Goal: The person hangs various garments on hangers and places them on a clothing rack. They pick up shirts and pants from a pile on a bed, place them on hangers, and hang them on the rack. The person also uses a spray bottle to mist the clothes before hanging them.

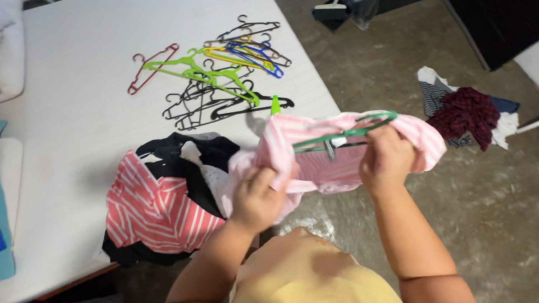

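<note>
Over the table's front edge, the left hand [259, 199] grips the pink-striped shirt [319, 154] while the right hand [385, 157] pinches cloth against the green hanger [349, 130] inside. Best to keep the hanger level and the fabric taut. The hanger's hook and far arm stay hidden by cloth.

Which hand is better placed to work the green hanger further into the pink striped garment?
Probably the right hand: it already grips the green hanger at the garment's opening. The left hand clutches the pink striped garment at its other end, steadying it.
</note>
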